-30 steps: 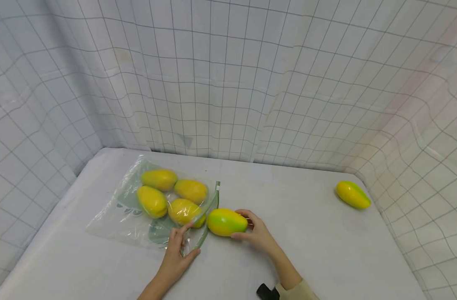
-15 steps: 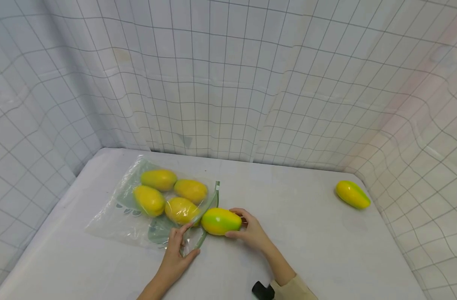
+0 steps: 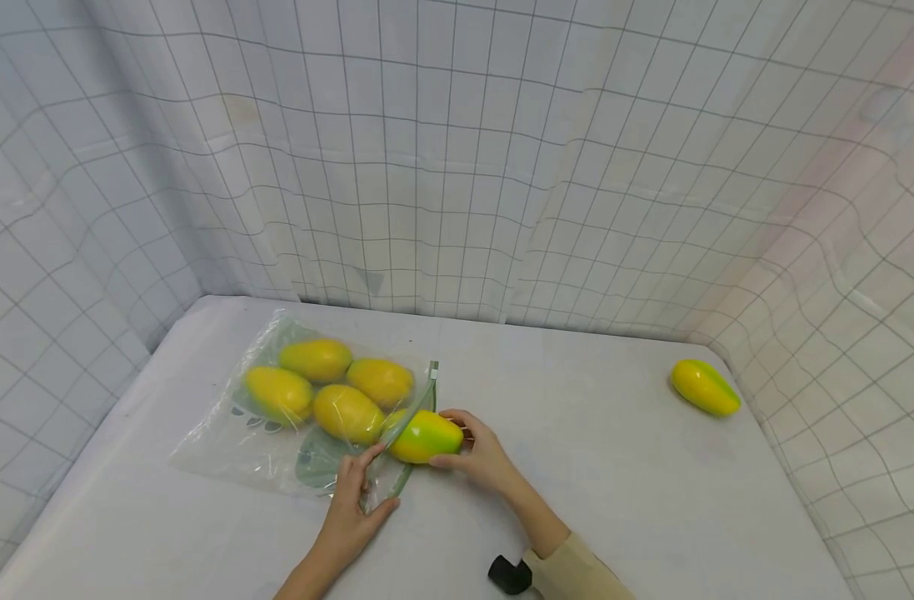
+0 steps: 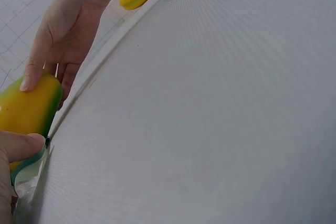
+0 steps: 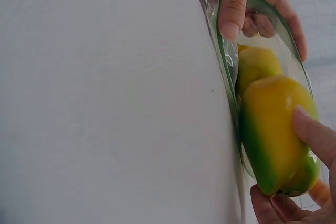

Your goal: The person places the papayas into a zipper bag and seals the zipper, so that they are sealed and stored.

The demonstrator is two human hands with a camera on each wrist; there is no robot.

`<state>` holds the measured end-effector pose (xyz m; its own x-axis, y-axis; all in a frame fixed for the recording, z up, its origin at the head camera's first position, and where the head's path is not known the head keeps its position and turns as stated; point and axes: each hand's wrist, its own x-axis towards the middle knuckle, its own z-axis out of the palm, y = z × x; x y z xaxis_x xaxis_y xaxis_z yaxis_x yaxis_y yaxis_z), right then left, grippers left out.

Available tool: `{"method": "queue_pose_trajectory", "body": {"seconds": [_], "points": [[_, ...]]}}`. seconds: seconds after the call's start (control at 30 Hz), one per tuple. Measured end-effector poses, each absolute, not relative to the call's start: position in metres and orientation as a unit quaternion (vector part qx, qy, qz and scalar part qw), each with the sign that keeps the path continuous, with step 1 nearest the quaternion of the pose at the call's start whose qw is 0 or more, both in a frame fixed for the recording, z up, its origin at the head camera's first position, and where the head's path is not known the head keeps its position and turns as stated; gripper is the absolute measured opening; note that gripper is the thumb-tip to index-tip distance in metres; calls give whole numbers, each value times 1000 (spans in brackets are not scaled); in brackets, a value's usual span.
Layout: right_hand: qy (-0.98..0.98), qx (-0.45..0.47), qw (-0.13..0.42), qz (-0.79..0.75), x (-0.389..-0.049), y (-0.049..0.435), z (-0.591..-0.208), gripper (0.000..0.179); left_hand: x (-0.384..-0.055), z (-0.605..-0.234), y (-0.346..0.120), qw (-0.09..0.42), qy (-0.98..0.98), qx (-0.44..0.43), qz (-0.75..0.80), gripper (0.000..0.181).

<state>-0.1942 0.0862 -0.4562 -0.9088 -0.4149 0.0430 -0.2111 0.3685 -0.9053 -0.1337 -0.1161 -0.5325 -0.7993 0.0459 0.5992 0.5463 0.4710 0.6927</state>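
Observation:
A clear, green-printed zip bag [image 3: 224, 446] lies on the left of the table with several yellow mangoes [image 3: 317, 360] inside. My left hand [image 3: 352, 504] holds the near side of its green-edged mouth, thumb on the rim in the right wrist view. My right hand [image 3: 479, 454] grips the back end of a yellow-green mango [image 3: 430, 437], thumb on one side and fingers on the other. That mango's front end is inside the bag mouth [image 5: 229, 72], close against another mango [image 5: 257, 66] there. Its rear half shows outside the rim.
A single yellow-green mango [image 3: 704, 388] lies by the table's far right corner. White cloth covers the table [image 3: 651, 500]. Grid-patterned curtains [image 3: 457, 167] rise along the back and both sides. A black wrist camera [image 3: 510, 575] sits at my right cuff.
My right hand has moved left, sliding its mango into the bag mouth. The two nearer mangoes inside have shifted left. My left hand has stayed in place at the rim.

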Motion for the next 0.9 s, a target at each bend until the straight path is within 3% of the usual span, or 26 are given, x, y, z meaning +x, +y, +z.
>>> {"method": "queue_pose_trajectory", "body": {"seconds": [0.4, 0.63, 0.9], "points": [[818, -176, 80, -542, -197, 63, -458, 53, -134, -533, -117, 260, -818, -183, -479, 86], [829, -181, 58, -526, -212, 56, -492, 54, -135, -533, -117, 259, -823, -178, -474, 86], [824, -195, 61, -529, -215, 49, -496, 58, -134, -536, -117, 250, -827, -170, -474, 85]]}}
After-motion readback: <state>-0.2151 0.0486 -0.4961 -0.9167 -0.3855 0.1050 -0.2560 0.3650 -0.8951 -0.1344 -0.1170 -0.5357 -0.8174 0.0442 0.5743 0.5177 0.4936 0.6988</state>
